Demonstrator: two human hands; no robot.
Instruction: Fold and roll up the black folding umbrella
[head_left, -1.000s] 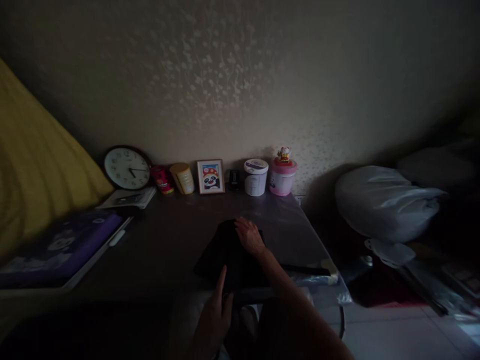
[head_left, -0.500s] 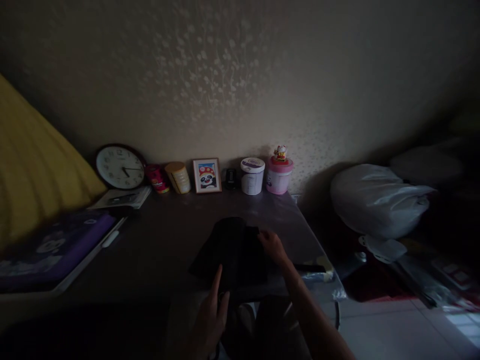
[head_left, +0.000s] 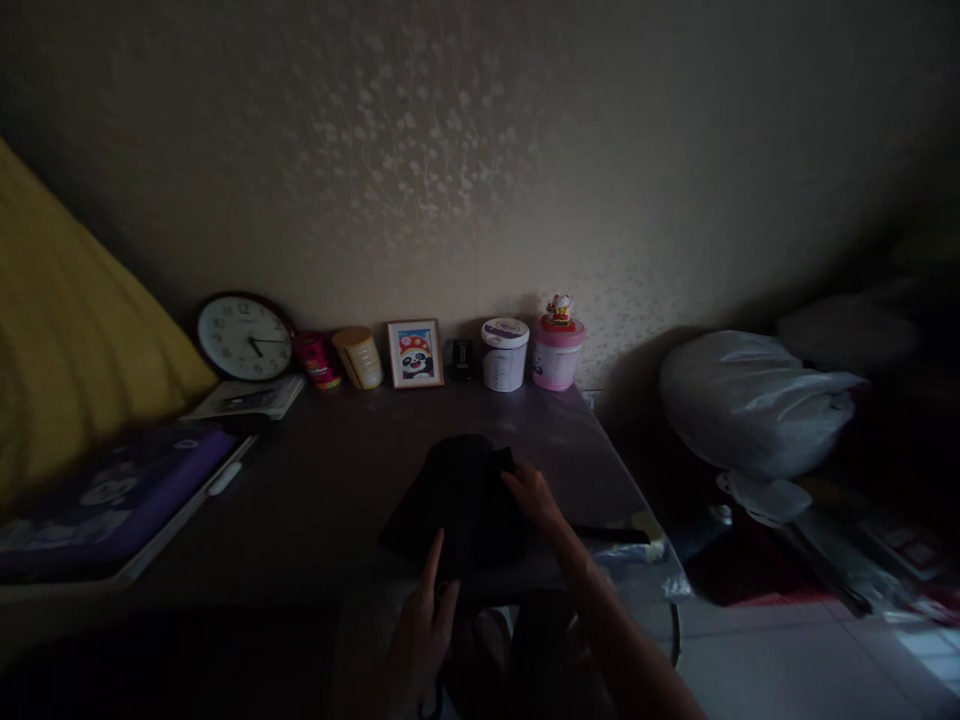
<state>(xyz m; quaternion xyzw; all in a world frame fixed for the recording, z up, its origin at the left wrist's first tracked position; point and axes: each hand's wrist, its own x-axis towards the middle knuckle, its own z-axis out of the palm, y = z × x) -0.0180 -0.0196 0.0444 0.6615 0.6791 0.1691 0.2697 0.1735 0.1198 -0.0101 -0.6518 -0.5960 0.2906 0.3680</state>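
A piece of black cloth (head_left: pixel 450 500) lies bunched and partly folded at the front of the dark table; its exact kind is lost in the dim light. At its upper right, my right hand (head_left: pixel 531 492) is closed on a corner of the fabric, fingers pinched together. My left hand (head_left: pixel 424 620) rests at the near edge of the cloth, with index finger and thumb stretched apart and the index fingertip over the fabric. The left hand's other fingers are in shadow. Beside my right forearm a dark strip (head_left: pixel 611 535) lies on the table.
Along the wall stand a clock (head_left: pixel 246 338), a pink can (head_left: pixel 317 360), a yellow canister (head_left: pixel 358 358), a framed panda picture (head_left: pixel 416 355) and two tubs (head_left: pixel 505 355), one topped by a figurine (head_left: pixel 559 311). A purple bag (head_left: pixel 112 490) lies left; a white plastic bag (head_left: pixel 754 400) sits right.
My right hand has moved slightly left and toward me, drawing the cloth's right-hand flap inward over the rest. My left hand stays almost still.
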